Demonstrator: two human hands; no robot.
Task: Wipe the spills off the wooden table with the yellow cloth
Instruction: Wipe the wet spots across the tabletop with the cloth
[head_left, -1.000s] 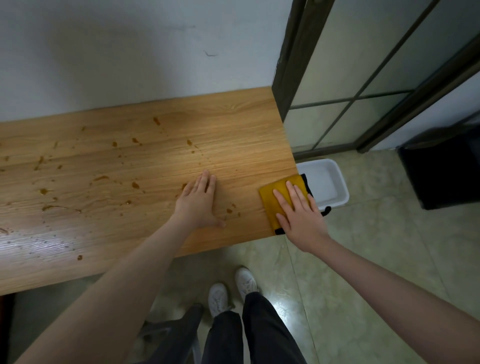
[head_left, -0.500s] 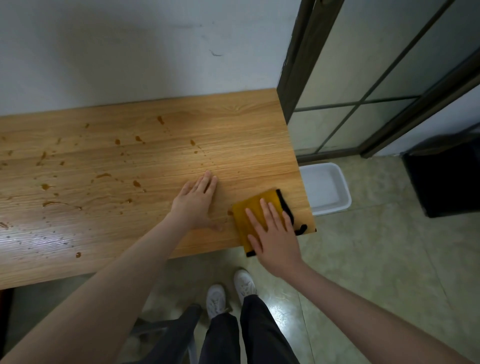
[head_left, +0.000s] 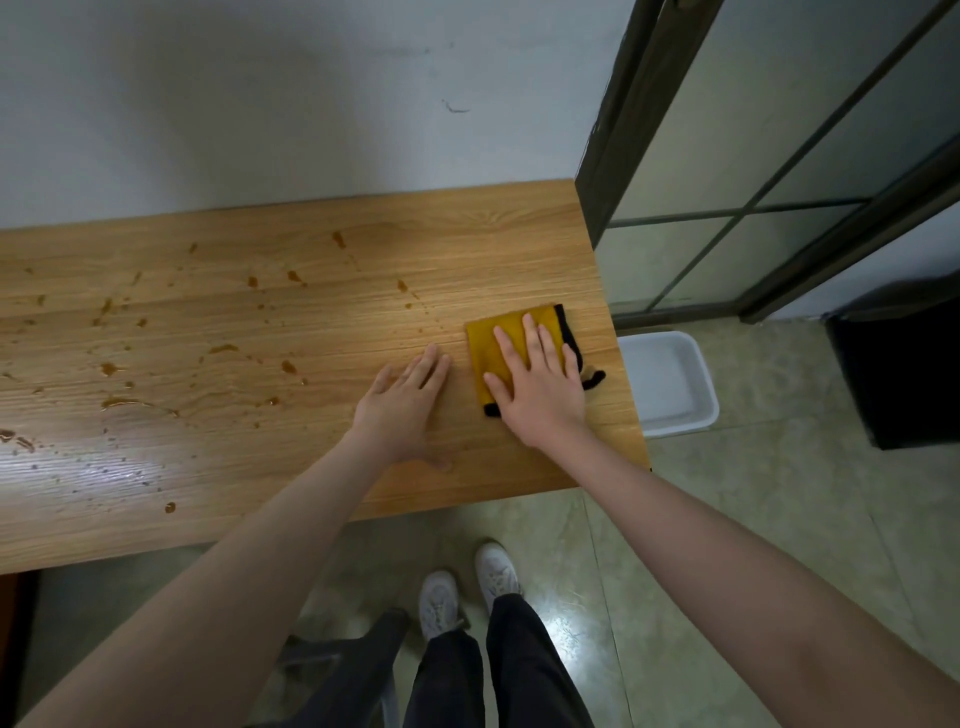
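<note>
The wooden table (head_left: 493, 249) runs along the white wall. Several brown spills (head_left: 119, 402) dot its left and middle parts, with a few drops trailing toward the right. A yellow cloth (head_left: 485, 345) with a black edge lies flat near the table's right end. My right hand (head_left: 540, 387) presses on it with straight, spread fingers. My left hand (head_left: 402, 408) rests flat on the bare wood just left of the cloth, fingers straight.
A white plastic basin (head_left: 670, 384) stands on the tiled floor beside the table's right end. A dark-framed glass door (head_left: 727, 156) rises behind it, and a black bin (head_left: 898, 364) sits at the far right. My feet are below the table's front edge.
My right hand slid the cloth from the table's front right corner leftward, then further back onto the tabletop. My left hand stayed flat in place.
</note>
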